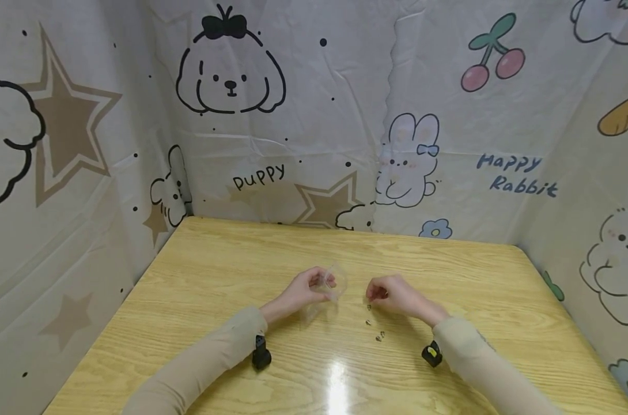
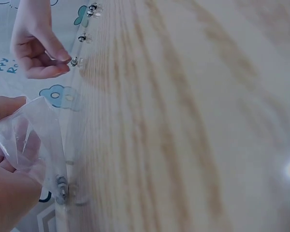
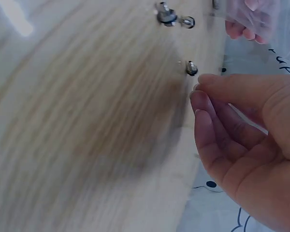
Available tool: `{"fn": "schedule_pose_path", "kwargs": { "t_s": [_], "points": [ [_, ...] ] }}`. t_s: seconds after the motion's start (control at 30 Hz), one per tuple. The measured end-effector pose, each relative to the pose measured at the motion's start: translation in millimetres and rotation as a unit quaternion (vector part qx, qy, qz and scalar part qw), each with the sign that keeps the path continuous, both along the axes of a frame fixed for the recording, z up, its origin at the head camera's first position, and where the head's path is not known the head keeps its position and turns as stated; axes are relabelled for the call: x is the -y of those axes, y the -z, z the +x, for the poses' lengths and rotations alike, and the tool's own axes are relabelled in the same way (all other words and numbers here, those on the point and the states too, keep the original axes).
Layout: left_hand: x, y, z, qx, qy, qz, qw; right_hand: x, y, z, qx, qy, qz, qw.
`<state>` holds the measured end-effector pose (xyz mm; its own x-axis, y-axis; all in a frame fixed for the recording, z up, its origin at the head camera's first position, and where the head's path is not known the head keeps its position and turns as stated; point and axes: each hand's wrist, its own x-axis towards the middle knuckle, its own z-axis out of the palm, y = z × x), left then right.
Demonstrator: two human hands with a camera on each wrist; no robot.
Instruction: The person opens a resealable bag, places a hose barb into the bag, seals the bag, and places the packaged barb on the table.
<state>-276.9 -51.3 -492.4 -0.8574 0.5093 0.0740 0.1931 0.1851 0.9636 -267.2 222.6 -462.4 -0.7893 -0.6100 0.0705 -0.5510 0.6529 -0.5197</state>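
Note:
My left hand (image 1: 314, 287) grips a clear plastic bag (image 1: 339, 281) by its upper part. In the left wrist view, small metal pieces (image 2: 62, 187) show through the bag's low end, close to the tabletop. My right hand (image 1: 394, 294) hovers low over the table with curled fingers, thumb and fingertips together. Just beyond those tips is a small metal screw-like piece (image 3: 192, 67) with a dark ring. Whether the fingertips pinch anything is hidden. More such pieces (image 1: 379, 336) lie in a loose line toward the table's near side.
The wood-grain table (image 1: 215, 253) has a bright light reflection (image 1: 337, 386) near its front. A printed fabric curtain (image 1: 303, 115) closes off the back and both sides. Black wrist cameras (image 1: 261, 353) are strapped at the sleeves.

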Motion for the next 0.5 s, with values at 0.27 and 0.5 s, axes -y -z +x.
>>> {"fn": "schedule_pose_path", "kwargs": {
  "t_s": [0.27, 0.5],
  "points": [
    [-0.4, 2.1, -1.1, 0.004, -0.004, 0.000, 1.0000, -0.6, 5.1, 1.7, 0.011, -0.018, -0.010, 0.9997],
    [-0.3, 2.1, -0.7, 0.002, -0.003, -0.001, 1.0000, -0.3, 8.2, 1.4, -0.009, -0.021, 0.008, 0.9997]
  ]
}}
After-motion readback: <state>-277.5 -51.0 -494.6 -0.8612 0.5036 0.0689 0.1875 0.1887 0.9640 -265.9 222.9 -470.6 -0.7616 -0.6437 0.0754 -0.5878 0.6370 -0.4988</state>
